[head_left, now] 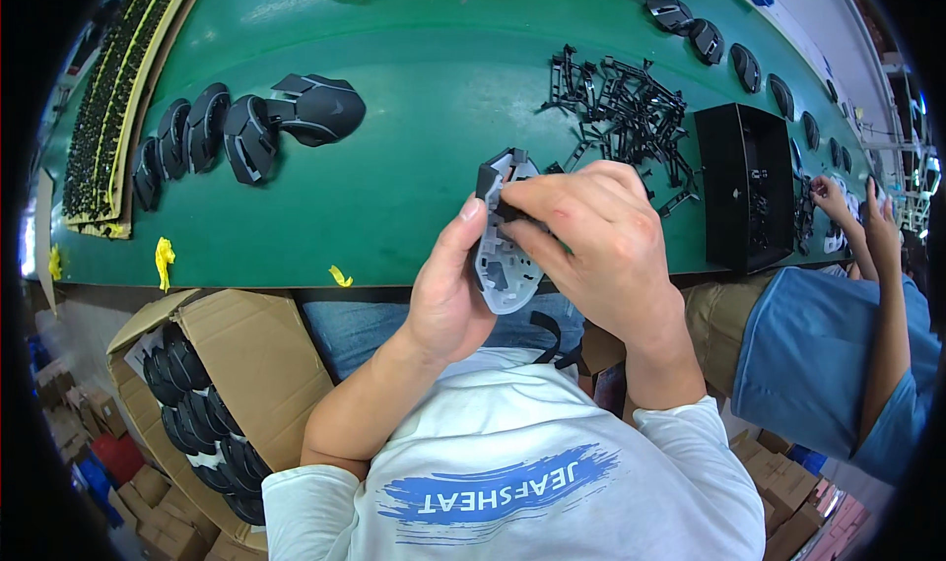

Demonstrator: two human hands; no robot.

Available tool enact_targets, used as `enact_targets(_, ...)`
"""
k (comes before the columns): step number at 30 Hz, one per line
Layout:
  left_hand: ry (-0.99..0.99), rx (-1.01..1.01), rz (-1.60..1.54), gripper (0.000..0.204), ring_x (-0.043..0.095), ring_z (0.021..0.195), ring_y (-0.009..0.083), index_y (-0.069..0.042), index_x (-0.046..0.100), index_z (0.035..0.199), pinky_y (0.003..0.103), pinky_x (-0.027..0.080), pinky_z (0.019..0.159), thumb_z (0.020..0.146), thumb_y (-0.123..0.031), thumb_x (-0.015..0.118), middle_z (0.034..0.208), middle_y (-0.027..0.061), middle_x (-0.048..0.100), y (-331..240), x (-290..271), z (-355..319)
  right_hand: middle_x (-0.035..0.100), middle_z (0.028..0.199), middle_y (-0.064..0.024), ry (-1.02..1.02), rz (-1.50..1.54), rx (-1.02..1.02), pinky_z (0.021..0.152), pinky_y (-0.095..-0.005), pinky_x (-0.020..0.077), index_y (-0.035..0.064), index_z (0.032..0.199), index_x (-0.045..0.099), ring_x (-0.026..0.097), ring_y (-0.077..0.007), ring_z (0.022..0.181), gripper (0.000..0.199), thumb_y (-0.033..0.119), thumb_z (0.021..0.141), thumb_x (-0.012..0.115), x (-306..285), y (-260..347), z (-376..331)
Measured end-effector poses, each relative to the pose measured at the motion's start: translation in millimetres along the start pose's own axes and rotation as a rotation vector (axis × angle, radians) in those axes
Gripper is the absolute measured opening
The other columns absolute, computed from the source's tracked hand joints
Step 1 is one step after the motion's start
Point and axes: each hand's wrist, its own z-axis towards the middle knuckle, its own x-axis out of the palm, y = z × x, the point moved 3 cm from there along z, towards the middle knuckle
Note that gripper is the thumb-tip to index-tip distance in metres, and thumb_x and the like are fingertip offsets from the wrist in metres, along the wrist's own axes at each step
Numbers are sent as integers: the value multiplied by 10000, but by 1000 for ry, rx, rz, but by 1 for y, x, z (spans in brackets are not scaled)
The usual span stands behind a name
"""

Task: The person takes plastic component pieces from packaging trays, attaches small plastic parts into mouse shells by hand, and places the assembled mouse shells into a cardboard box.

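Observation:
My left hand (448, 290) is closed round the edge of a computer mouse's top shell (512, 283), tilted so that its pale grey, ribbed inside faces right and up. The shell's outer side is black. Over that inside, my right hand (601, 236) has thumb and forefinger pinched on a small black plastic part (508, 210), mostly hidden by the fingers. Beyond my right hand lies a tangled heap of black plastic brackets (631, 108) on the green table (424, 167).
Several black mouse shells (320, 110) stand in a row at the left, beside a board of small black parts (108, 118). At the right are a black bin (724, 187) and a co-worker in blue (818, 349). A carton of shells (261, 364) sits below the table edge.

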Motion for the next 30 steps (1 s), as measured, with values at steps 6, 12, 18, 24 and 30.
enact_targets(6, -18, -7, 136, 516, 549, 1329, 147, -72, 444, 1575, 346, 436, 1139, 1148, -361, 421, 1445, 55, 575, 5, -3, -3, 746, 944, -3, -28, -88, 6, 957, -407, 458, 111, 1023, 745, 681, -181, 843, 268, 79, 783, 860, -2, 4, -9)
enact_targets(12, -115, 12, 176, 487, 606, 1315, 197, -75, 543, 1490, 404, 461, 1149, 1144, -394, 415, 1411, 80, 642, 15, -2, 0, 760, 967, 33, -29, -99, -8, 994, -409, 452, 124, 1035, 761, 679, -145, 870, 273, 98, 782, 863, 4, -5, -19)
enact_targets(18, -19, -71, -15, 526, 556, 1342, 163, -73, 452, 1567, 376, 459, 1128, 1147, -387, 415, 1426, 63, 576, 16, -16, -3, 730, 1108, -1, 31, -104, 42, 1029, -449, 418, 149, 1036, 785, 638, -205, 1070, 247, 160, 804, 868, 6, -3, -22)
enact_targets(24, 80, -24, 186, 574, 563, 1351, 196, -53, 372, 1599, 381, 465, 1131, 1110, -350, 422, 1444, 103, 563, 2, -2, -12, 560, 1343, -109, -177, 601, 531, 970, -397, 502, 123, 1192, 694, 542, -260, 1284, 436, 139, 810, 904, 31, -11, -40)
enact_targets(30, 60, 173, 723, 633, 450, 1452, 220, 49, 288, 1632, 352, 355, 1208, 1128, -295, 455, 1567, 140, 466, 19, -27, -17, 570, 1363, -92, -56, 767, 738, 1134, -355, 420, 13, 1430, 537, 554, -207, 1279, 563, 61, 901, 724, 47, -1, -66)
